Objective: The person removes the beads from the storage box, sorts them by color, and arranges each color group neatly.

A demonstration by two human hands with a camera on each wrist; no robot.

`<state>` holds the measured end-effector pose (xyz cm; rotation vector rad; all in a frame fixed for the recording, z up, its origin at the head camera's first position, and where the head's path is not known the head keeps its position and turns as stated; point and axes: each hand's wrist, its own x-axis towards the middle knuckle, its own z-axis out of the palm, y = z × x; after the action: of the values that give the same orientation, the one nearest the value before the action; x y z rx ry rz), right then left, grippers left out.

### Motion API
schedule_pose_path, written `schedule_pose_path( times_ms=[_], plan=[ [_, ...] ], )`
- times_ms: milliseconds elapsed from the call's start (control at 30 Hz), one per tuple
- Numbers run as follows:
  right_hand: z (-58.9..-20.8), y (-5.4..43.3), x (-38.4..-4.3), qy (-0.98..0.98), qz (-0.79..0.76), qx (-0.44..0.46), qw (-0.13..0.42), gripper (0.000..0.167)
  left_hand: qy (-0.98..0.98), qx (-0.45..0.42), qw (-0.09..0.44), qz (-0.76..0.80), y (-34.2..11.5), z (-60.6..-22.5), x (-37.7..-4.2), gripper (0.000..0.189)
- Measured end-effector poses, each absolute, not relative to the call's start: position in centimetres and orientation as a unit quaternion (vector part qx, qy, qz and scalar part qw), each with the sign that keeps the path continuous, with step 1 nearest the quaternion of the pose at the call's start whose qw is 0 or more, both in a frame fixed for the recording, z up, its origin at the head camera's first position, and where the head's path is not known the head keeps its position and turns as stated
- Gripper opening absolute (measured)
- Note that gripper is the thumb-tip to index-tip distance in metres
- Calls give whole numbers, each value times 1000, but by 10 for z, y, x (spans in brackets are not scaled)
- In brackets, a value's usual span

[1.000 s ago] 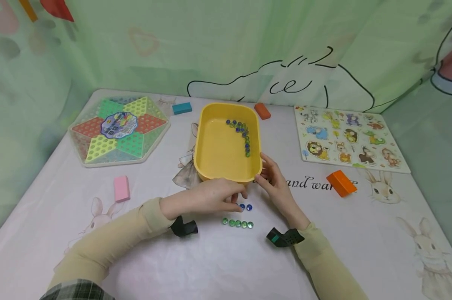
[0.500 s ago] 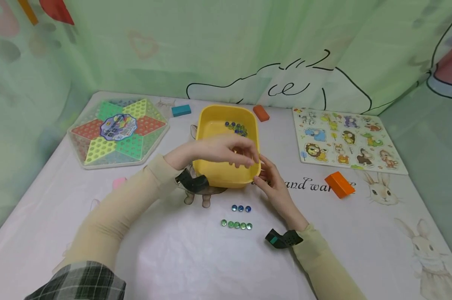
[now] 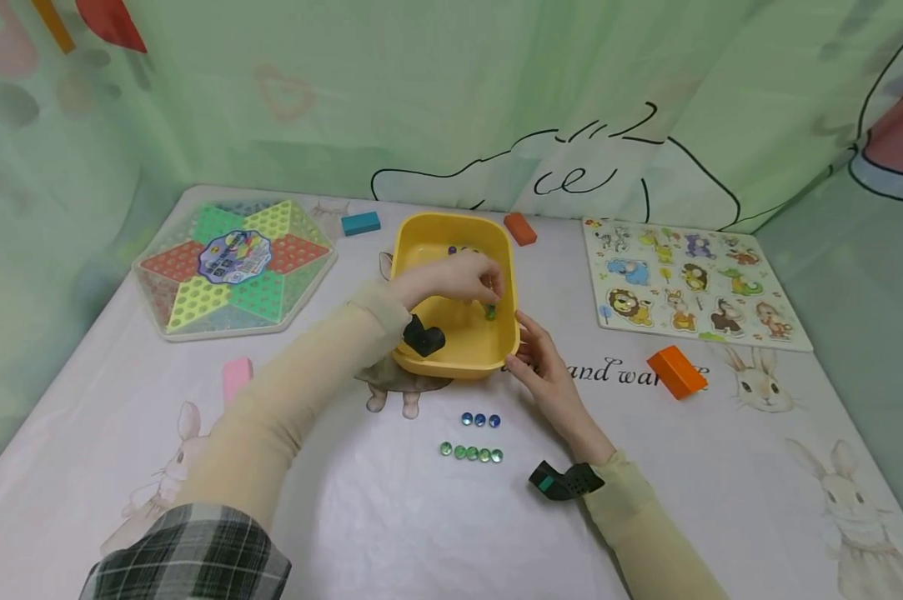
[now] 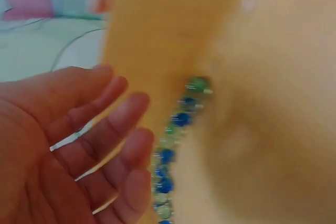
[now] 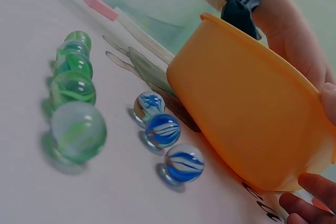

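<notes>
Inside a yellow plastic tub (image 3: pixel 454 358), my left hand (image 3: pixel 466 277) reaches down near the right wall. A curving line of blue and green glass marbles (image 4: pixel 167 156) lies along there, beside the fingertips, which are loosely bent with nothing between them. The hand covers most of that line in the head view. My right hand (image 3: pixel 552 383) holds the tub's near right corner, thumb at the front, fingers along the side. In front of the tub sit three blue marbles (image 3: pixel 480 420) in a short row. Nearer still runs a row of several green marbles (image 3: pixel 472 453).
A star-patterned Chinese checkers board (image 3: pixel 233 267) lies at the back left, an animal puzzle board (image 3: pixel 691 279) at the back right. Around the tub are a blue block (image 3: pixel 360 223), an orange-red block (image 3: pixel 520 229), a pink block (image 3: pixel 237 379) and a larger orange block (image 3: pixel 676 372).
My left hand has left the blue marble row in front, swung over the tub's rim and lowered inside beside the marbles. The right hand stays at the tub's corner.
</notes>
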<state>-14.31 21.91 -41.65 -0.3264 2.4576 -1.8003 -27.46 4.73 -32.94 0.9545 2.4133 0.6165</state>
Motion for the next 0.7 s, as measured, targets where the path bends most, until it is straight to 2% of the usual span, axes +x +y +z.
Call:
schedule_pose_path(
  times_ms=[133,333,700],
  plan=[
    [-417,219,-143,804,-584,-109,35,59,896,361,217,139,56,-340,-275,19],
    [-417,218,-142,804,-584,-104,38,60,907,352,217,77,60,-348,-273,22],
    [-418,219,-143,805,-583,-107,36,60,897,400,184,44,62,-353,-269,21]
  ],
)
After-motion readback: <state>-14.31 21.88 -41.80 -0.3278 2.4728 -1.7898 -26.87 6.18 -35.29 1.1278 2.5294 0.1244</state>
